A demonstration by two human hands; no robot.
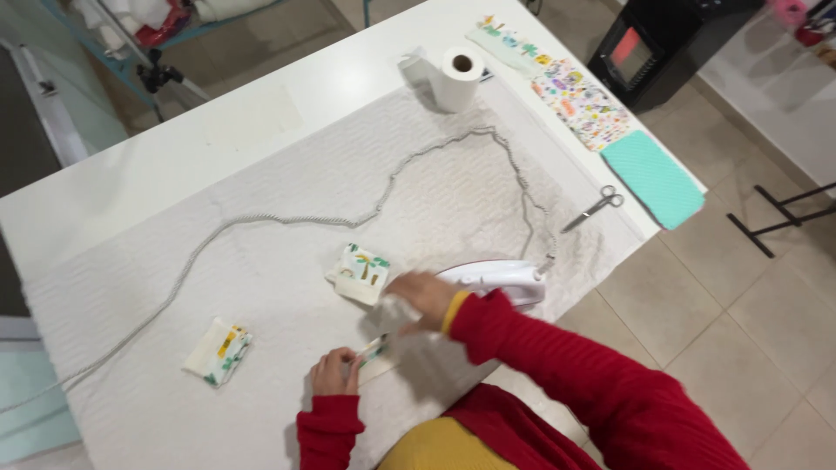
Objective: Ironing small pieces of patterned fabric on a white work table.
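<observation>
Low in the middle of the frame, the left hand (333,372) pinches one end of a cloth strip (374,348). The blurry right hand (424,298) presses its other end on the tabletop (261,122), beside the iron (496,280).

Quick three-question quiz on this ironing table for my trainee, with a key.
1. True or false: the scissors lie on the floor.
2. Which is nearer the paper roll: A, the iron, or B, the mint pad?
3. What does the left hand pinch?

Key:
1. False; they lie on the table.
2. B.
3. One end of a narrow fabric strip; the right hand is over its other end, blurred.
</observation>
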